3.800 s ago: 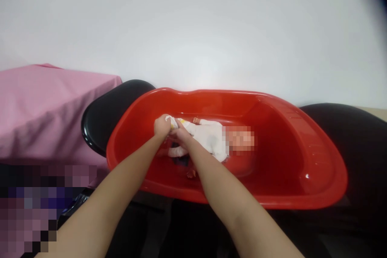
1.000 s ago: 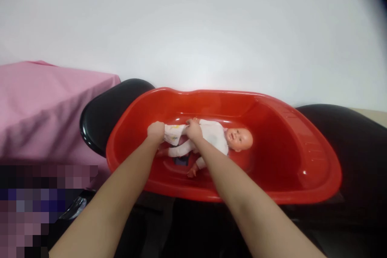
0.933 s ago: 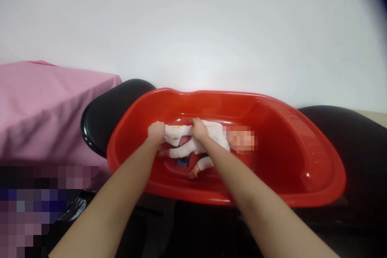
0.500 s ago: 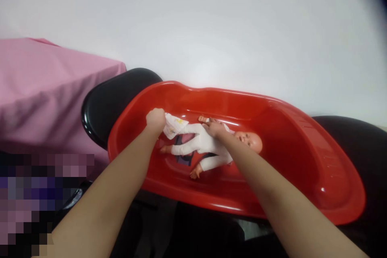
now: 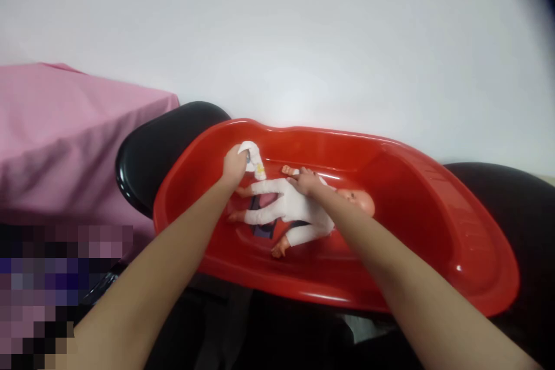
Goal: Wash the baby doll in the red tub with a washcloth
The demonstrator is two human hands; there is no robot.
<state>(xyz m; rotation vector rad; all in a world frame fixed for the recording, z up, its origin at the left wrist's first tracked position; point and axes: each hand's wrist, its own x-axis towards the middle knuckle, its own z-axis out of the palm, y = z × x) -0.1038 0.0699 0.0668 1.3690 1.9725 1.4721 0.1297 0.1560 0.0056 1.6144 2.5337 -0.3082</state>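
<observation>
1. I see my left hand [image 5: 234,165] with its fingers curled tight around a small white cloth [image 5: 254,155], lifted just above the doll's feet
2. My right hand [image 5: 306,182] lies flat, fingers spread open, pressing on the doll [image 5: 290,211]
3. The doll lies on its back inside the red tub [image 5: 433,225]
</observation>
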